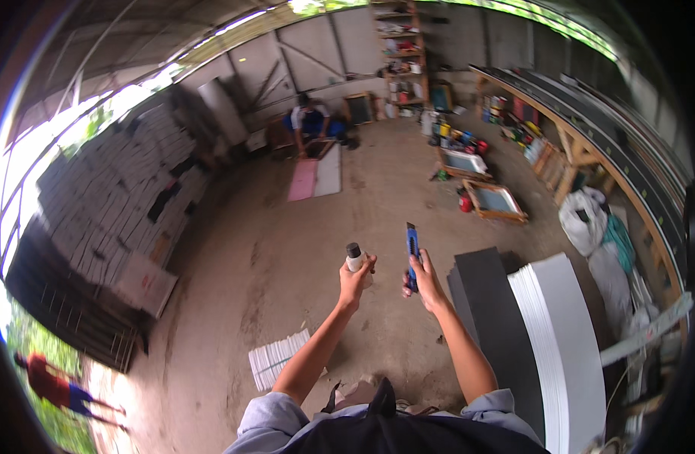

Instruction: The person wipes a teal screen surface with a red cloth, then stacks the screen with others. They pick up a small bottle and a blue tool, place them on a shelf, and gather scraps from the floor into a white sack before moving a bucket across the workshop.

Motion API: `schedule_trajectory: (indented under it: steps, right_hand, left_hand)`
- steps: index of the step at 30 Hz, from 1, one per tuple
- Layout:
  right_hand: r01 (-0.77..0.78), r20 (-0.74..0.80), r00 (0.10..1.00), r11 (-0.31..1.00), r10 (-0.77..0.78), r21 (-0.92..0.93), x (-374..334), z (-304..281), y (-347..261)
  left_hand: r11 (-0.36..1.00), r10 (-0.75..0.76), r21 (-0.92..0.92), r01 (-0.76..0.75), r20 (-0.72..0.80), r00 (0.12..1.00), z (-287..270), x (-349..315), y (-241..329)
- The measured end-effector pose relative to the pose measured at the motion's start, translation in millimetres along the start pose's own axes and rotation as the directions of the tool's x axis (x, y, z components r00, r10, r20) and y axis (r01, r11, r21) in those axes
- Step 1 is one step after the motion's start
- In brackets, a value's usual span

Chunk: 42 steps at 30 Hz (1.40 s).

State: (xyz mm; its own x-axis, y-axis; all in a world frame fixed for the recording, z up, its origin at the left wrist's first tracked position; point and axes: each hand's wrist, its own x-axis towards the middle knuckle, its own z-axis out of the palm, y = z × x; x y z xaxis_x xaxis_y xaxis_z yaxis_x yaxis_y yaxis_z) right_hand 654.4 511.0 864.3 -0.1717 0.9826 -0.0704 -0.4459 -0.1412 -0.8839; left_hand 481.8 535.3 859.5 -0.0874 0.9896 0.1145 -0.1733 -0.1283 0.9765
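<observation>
Wearer's two bare hands, raised over a concrete floor in an open-sided workshop. The left hand (354, 281) has its fingers wrapped around a small pale bottle (355, 261) with a black cap, held roughly upright; the right hand (427, 284) has its fingers clamped on a blue cutter (412, 244), dark tip uppermost. Both items are clear of the floor and apart from each other. The step in hand appears to be carrying or readying the two; the next move would call for a steady grip on each, with the cutter's tip kept away from the bottle hand. Whether any blade is exposed, and what the bottle contains, cannot be told; the fingers cover much of both. Below lies a bundle of white strips (276, 359), partly hidden by the left forearm; at right, a stack of white sheets (567, 318), cut off by the lower edge. Farther off, a crouching co-worker (311, 121) reaches toward a pink sheet (303, 180), the hands too small to read.
</observation>
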Motion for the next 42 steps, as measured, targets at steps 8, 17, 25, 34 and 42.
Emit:
schedule_trajectory:
  steps: [8,17,25,34,42]
  right_hand:
    - [0.144,-0.01,0.989,0.983,-0.146,-0.117,115.2,-77.0,-29.1]
    - [0.07,-0.076,0.993,0.974,-0.088,-0.217,307.1,-97.7,-84.5]
    - [0.146,-0.055,0.983,0.922,-0.177,-0.359,496.5,-114.0,-131.9]
    - [0.336,-0.069,0.923,0.882,-0.378,-0.332,770.6,-197.7,-172.0]
    - [0.243,-0.089,0.956,0.924,-0.28,-0.297,963.6,-222.8,-232.1]
  left_hand:
    - [0.998,-0.057,-0.02,0.063,0.217,0.975,91.0,140.0,-41.7]
    - [0.973,-0.114,-0.12,0.196,0.491,0.864,90.5,353.6,-53.5]
    - [0.959,-0.039,-0.238,0.152,0.421,0.906,105.0,555.3,-58.7]
    - [0.973,-0.008,-0.215,0.082,0.322,0.947,162.0,807.3,-98.8]
    - [0.964,-0.059,-0.232,0.129,0.287,0.956,197.3,1007.8,-103.9]
